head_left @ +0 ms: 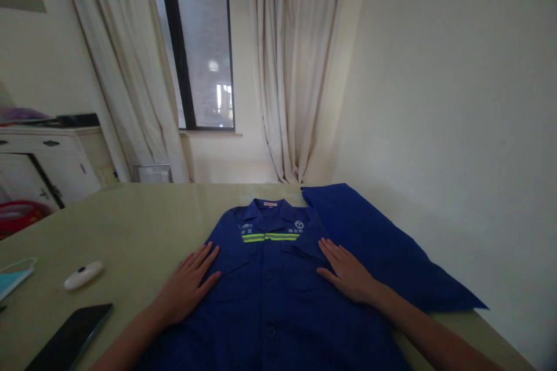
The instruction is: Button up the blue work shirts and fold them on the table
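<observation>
A blue work shirt [272,301] with a yellow-green reflective stripe below the collar lies flat, front up and buttoned, on the pale green table [130,226]. My left hand [187,284] rests palm down on the shirt's left side, fingers stretched out and half on the table. My right hand [346,272] lies flat on the shirt's right chest, fingers extended toward the collar. Neither hand holds anything.
A second blue garment [383,243] lies folded to the right of the shirt by the wall. On the table's left lie a white oval device [83,275], a black phone [69,336] and a blue face mask [13,278]. A white cabinet [47,162] and curtains stand behind.
</observation>
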### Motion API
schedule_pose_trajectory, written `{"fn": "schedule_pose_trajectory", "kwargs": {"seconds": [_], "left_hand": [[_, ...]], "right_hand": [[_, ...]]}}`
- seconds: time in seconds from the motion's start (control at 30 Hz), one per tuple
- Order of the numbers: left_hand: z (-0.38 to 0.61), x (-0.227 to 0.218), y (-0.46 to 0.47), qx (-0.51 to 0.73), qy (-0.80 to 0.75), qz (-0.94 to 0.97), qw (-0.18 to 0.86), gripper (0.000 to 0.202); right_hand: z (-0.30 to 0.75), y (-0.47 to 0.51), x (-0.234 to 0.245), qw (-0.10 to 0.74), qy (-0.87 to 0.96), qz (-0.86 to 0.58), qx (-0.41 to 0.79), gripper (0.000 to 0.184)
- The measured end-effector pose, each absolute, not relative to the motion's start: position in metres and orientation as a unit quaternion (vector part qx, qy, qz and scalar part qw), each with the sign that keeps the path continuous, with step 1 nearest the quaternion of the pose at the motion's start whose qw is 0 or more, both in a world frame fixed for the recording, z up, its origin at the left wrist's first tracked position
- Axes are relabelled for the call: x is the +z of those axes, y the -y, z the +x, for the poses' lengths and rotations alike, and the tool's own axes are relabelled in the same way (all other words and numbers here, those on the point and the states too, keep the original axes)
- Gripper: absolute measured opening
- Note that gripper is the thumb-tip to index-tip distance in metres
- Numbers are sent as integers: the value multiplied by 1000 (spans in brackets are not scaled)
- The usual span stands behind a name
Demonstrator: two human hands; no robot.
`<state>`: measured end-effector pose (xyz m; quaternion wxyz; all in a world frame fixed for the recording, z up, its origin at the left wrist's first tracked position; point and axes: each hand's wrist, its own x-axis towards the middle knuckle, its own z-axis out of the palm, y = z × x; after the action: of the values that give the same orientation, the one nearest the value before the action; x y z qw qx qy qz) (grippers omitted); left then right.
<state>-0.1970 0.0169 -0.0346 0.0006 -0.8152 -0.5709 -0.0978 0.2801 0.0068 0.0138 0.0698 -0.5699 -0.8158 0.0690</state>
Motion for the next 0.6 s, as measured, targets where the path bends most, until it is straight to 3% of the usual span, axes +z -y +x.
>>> {"fn": "schedule_pose_trajectory", "kwargs": {"seconds": [0.17, 0.37, 0.6], "left_hand": [[-226, -33, -5, -73, 578, -813, 7, 63], [-240, -47, 20, -90, 582, -806, 51, 63], [-280, -97, 144, -151, 579, -800, 41, 66]], "right_hand": [[294, 20, 3, 55, 813, -577, 53, 80], [284, 36, 22, 47, 814, -577, 50, 73], [280, 143, 33, 221, 751, -616, 88, 60]]}}
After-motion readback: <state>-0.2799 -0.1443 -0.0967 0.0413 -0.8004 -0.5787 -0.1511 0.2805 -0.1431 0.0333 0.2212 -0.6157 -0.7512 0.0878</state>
